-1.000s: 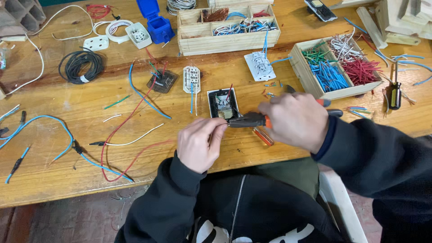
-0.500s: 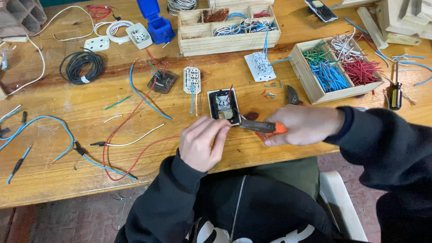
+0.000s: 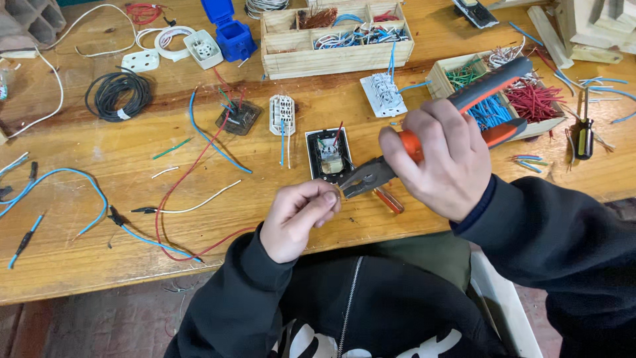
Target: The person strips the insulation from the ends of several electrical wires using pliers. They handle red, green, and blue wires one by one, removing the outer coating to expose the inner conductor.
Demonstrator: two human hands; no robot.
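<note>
My right hand grips a pair of pliers by the orange and black handles, which point up and to the right. The pliers' jaws sit right at the fingertips of my left hand. That hand is pinched shut on something small, probably a short wire end, too tiny to make out. Just behind the jaws lies a black-framed socket module with its wiring side up. An orange-handled tool lies on the wooden bench under the pliers.
Loose blue, red and white wires lie at the left. A white socket insert, a wooden box of wire offcuts, a tray of coloured wire pieces, a black cable coil and a screwdriver stand further back.
My right hand has lifted and turned the pliers, so the handles now point up right and the jaws meet my left fingertips. My left hand has drawn back slightly from the module.
</note>
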